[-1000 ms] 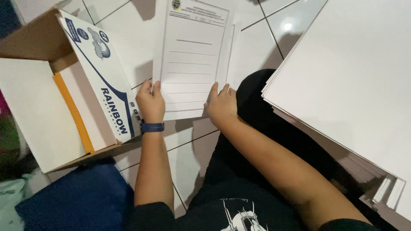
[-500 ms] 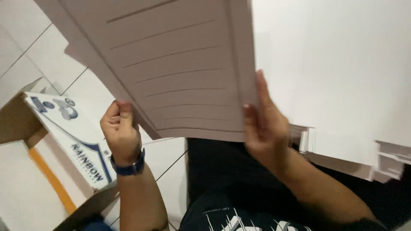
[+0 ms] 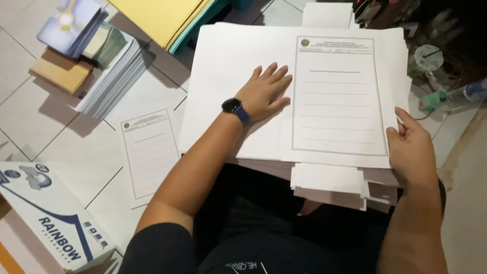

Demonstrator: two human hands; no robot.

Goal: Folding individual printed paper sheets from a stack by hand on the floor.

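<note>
A printed ruled form sheet (image 3: 339, 96) lies on top of a large pile of white paper (image 3: 228, 66) that rests over my lap. My left hand (image 3: 264, 93), with a dark watch on the wrist, lies flat and open on the pile just left of the form. My right hand (image 3: 412, 148) grips the form's lower right edge with thumb on top. The pile's lower layers (image 3: 329, 185) stick out unevenly at the front.
Another printed form (image 3: 148, 152) lies on the tiled floor at left. A white and blue paper box lid (image 3: 48, 213) sits at the lower left. Stacks of paper and booklets (image 3: 96, 56) and yellow sheets (image 3: 162, 18) lie behind. A plastic bottle (image 3: 461, 96) is at right.
The form was lifted from the floor, swung right through the air, and now lies on the white pile. My view turned right with it; my left hand moved from the sheet's edge to flat.
</note>
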